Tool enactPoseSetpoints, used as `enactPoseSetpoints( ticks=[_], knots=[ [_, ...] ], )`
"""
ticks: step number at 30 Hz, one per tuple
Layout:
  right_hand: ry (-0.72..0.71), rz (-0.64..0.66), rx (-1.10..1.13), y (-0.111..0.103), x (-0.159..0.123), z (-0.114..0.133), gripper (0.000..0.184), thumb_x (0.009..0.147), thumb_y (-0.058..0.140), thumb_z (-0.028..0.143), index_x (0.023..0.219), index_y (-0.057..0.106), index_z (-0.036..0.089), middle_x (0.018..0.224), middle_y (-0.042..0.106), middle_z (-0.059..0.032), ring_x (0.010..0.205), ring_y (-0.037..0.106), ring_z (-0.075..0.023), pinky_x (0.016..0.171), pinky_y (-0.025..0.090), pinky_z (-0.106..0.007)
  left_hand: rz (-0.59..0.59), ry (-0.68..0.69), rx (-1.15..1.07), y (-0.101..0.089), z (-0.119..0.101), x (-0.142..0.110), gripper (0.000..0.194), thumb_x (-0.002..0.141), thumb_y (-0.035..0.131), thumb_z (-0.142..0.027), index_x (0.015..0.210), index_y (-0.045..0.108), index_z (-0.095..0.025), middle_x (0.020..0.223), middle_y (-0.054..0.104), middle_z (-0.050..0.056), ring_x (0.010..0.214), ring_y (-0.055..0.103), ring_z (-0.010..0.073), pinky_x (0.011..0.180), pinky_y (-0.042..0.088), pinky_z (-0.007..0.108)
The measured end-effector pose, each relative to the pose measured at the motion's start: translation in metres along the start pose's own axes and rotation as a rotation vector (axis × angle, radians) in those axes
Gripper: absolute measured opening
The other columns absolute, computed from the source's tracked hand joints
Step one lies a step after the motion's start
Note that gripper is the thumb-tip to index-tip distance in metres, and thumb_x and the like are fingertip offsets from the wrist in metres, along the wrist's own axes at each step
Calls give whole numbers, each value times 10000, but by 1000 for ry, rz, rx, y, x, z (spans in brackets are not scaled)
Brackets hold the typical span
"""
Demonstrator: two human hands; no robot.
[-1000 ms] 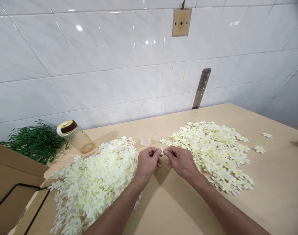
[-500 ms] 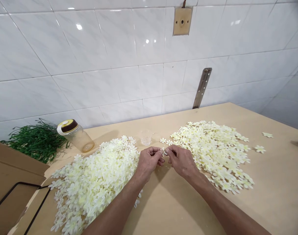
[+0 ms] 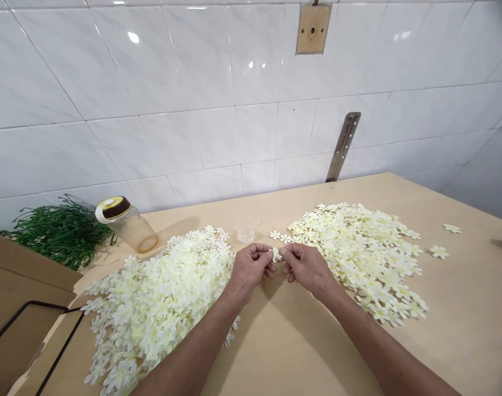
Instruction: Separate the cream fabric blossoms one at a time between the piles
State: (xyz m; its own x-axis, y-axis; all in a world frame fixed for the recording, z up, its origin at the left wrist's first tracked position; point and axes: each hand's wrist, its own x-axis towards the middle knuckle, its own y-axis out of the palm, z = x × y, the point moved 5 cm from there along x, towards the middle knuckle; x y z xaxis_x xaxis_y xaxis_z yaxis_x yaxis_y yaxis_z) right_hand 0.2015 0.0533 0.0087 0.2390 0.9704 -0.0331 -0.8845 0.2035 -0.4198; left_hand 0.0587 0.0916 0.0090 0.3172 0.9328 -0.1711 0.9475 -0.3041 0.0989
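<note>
Between my fingertips, above the table, is a small white artificial flower (image 3: 276,254). My left hand (image 3: 253,268) pinches it from the left, thumb against bent fingers. From the right, my right hand (image 3: 305,267) pinches its other edge. A large heap of white artificial flowers (image 3: 164,297) lies beside my left forearm, partly covered by it. To the right of my right hand spreads a flatter pile of pale yellow flowers (image 3: 362,247). Just beyond my hands stands a small clear plastic cup (image 3: 246,234); what it holds is hard to make out.
A clear bottle with a brown and yellow lid (image 3: 129,225) stands at the back left, near green artificial stems (image 3: 56,231). A cardboard box (image 3: 23,291) is at the left edge. Behind the table (image 3: 276,341), a metal strip (image 3: 343,147) leans on the tiled wall.
The flower between my fingertips shows more fully now, and my hands are slightly farther apart. The whole view has shifted a little.
</note>
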Motion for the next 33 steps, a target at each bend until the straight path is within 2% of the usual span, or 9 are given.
enactPoseSetpoints(
  ticks=[9,15,19,25,33],
  knots=[
    [57,65,209,5,2,-9,316,838,539,466,728,607,178,553,613,14,410,571,-117,427,425,-205,37,64,15,-1,-4,0,213,767,640,-214,961,644,-128,556,605,-3,484,577,112,465,493,206],
    [-13,-34,-14,1,0,-3,283,840,532,447,745,632,200,554,631,16,437,609,-149,458,452,-237,24,103,104,0,1,2,236,787,643,-303,936,664,-122,570,623,12,452,583,123,452,510,232],
    [-68,-82,-123,0,-2,1,302,858,504,457,744,644,215,549,637,9,471,611,-164,479,451,-251,-23,136,169,-1,2,2,194,773,654,-292,885,671,-134,585,633,9,451,592,118,437,503,214],
    [-119,-127,-185,-2,-5,8,290,866,492,449,773,649,225,569,648,0,506,600,-175,489,428,-258,-42,168,188,-3,2,2,152,786,630,-301,800,667,-155,579,636,4,456,602,117,443,495,203],
    [-165,-147,-237,-3,-7,10,286,878,474,431,789,653,226,586,652,3,531,602,-172,531,420,-260,-14,104,175,-1,8,6,152,796,606,-293,760,650,-152,510,618,-2,390,575,120,434,484,216]
  ],
)
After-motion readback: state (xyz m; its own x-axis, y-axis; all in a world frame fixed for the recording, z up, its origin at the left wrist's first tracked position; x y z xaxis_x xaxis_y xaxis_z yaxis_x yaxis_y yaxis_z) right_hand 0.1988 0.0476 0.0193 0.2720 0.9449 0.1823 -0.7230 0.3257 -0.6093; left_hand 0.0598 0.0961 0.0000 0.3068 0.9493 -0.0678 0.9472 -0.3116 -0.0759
